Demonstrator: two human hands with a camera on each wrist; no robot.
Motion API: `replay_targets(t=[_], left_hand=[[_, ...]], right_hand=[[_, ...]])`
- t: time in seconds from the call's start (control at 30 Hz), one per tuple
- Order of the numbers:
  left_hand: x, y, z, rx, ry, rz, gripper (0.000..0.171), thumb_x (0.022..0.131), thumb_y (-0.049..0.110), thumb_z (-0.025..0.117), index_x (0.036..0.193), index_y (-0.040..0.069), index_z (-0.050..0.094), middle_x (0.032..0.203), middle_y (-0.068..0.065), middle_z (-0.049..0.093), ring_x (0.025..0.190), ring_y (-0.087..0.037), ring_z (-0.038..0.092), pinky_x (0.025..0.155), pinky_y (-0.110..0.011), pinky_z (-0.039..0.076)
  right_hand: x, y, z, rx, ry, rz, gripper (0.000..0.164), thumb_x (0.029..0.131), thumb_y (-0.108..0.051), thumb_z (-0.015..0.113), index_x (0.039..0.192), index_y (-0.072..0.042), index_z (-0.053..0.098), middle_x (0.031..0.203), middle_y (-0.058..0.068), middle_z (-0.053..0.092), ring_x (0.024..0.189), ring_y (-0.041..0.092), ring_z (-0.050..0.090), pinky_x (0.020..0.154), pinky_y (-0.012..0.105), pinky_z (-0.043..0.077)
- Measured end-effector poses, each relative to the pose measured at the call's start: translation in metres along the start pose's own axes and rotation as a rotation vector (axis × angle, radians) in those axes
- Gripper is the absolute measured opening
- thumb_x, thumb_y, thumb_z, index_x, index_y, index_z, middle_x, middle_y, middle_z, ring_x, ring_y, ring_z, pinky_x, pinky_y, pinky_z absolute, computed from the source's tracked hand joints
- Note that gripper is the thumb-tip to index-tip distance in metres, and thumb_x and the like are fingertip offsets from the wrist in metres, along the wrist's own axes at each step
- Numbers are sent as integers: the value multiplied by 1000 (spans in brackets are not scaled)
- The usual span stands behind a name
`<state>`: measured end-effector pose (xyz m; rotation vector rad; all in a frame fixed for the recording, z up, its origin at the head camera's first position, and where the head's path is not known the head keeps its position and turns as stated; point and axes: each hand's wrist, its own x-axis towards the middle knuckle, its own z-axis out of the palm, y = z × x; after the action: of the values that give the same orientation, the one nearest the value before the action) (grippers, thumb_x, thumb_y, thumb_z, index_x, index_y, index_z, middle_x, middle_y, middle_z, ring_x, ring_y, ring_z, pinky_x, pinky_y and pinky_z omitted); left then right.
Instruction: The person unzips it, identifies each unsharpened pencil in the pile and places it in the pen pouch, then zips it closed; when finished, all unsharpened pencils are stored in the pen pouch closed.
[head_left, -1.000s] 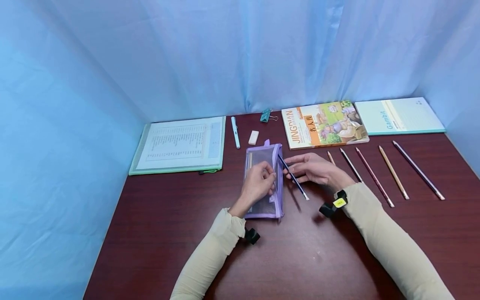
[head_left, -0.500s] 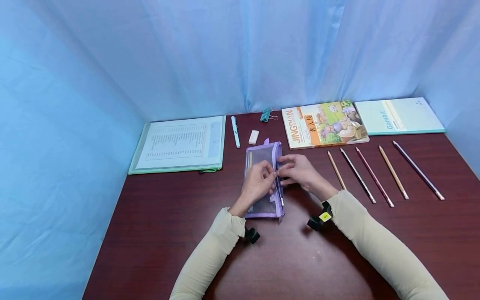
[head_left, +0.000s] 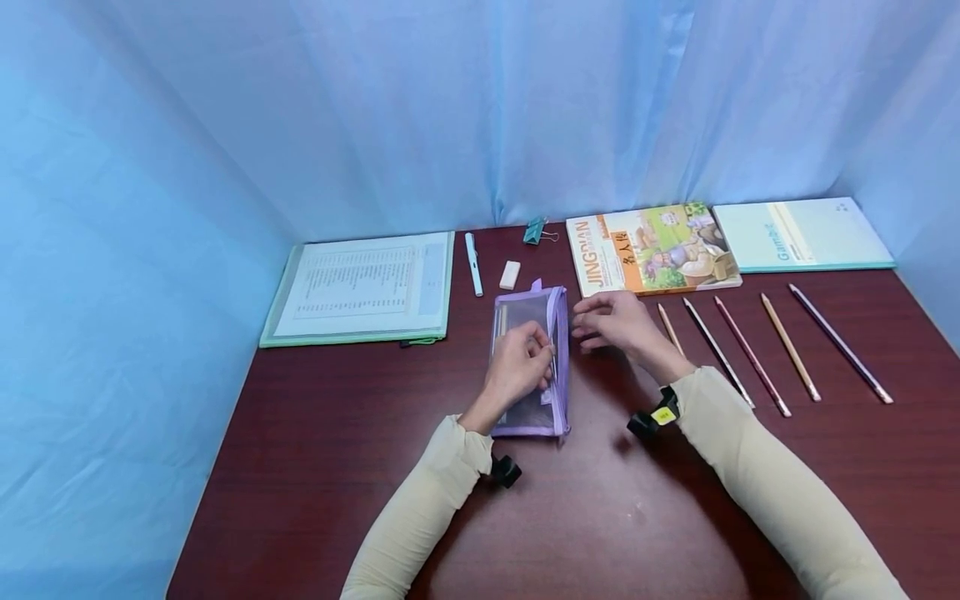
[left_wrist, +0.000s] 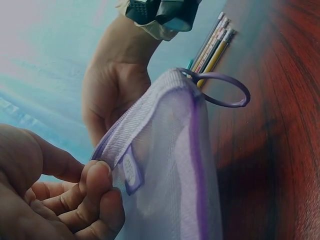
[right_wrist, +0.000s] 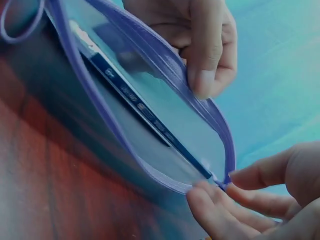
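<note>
A purple mesh zip pencil case (head_left: 525, 418) stands on the table, its zip side turned to the right. My left hand (head_left: 517, 358) pinches the upper edge of the opening between thumb and fingers, which also shows in the left wrist view. In the right wrist view the opening gapes wide, and a navy pencil (right_wrist: 140, 107) lies lengthwise inside. My right hand (head_left: 613, 321) is just right of the case with loosely bent fingers and nothing in them. Its fingertips (right_wrist: 200, 197) overlap the end of the opening in the right wrist view.
Several pencils (head_left: 791, 346) lie in a row to the right. Behind are a green-edged document folder (head_left: 352, 287), a light-blue pen (head_left: 474, 265), an eraser (head_left: 510, 275), a teal binder clip (head_left: 536, 231), a book (head_left: 660, 250) and a pale notebook (head_left: 817, 235).
My right hand brought the navy pencil left into the pencil case, let go of it and drew back a little to the right. My left hand has kept its pinch on the edge.
</note>
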<state>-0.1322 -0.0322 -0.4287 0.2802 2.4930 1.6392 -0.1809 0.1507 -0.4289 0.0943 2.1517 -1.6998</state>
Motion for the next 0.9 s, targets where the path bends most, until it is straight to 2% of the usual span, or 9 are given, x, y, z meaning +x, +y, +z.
replay_targets(t=[0.17,0.23,0.33,0.43,0.53,0.6,0.7,0.8,0.9], left_hand=[[0,0,0,4,-4,-4,7,93,1,61,87,-2,59,61,-19,68,37,-3,50,37,-19,43],[1,0,-1,1,-3,0,7,93,1,60,87,-2,59,61,-19,67,37,-3,50,37,-19,43],[1,0,-1,8,-2,3,8,94,2,60,87,-2,59,61,-19,68,37,-4,50,38,-18,41],[0,0,-1,10,-4,0,8,93,2,61,86,-2,59,61,-19,67,37,-3,50,37,-17,40],[0,1,-1,7,-2,2,7,93,1,60,86,-2,59,60,-19,67,36,-3,50,37,-17,39],[0,1,-1,7,1,7,6,92,0,59,86,-2,59,60,-19,67,36,-3,49,37,-17,39],[-1,1,0,11,6,9,6,92,0,58,86,-2,60,61,-21,67,36,-2,49,37,-17,39],[-1,0,0,20,10,12,7,92,0,58,86,-2,60,61,-20,67,36,-2,49,37,-17,39],[-1,-1,1,17,0,6,6,92,0,59,86,-1,60,60,-18,67,36,-3,49,37,-18,40]], right_hand=[[-4,7,5,85,-199,8,37,99,1,46,132,17,42,90,5,73,80,13,72,72,35,64],[-6,8,9,111,-242,4,38,98,3,44,133,17,39,90,3,72,81,14,73,73,34,64],[-8,8,12,144,-260,16,37,98,4,42,133,15,37,90,2,71,81,15,74,72,34,63],[-9,5,10,129,-218,20,36,98,5,43,132,15,38,87,1,70,79,13,73,72,33,63],[-5,0,5,66,-112,7,34,98,2,45,130,14,43,90,8,72,77,11,72,71,32,63],[0,-4,1,-4,-25,-9,34,99,-2,48,130,11,48,101,17,72,80,12,71,71,31,63],[13,-10,-2,-108,66,-11,36,101,-12,52,133,5,51,124,25,66,95,20,69,77,32,62],[30,-14,-2,-174,75,13,42,103,-25,54,138,-1,51,135,23,60,109,28,65,84,36,62],[46,-14,-1,-196,53,39,45,102,-32,55,137,-3,54,131,20,61,102,26,67,82,37,62]])
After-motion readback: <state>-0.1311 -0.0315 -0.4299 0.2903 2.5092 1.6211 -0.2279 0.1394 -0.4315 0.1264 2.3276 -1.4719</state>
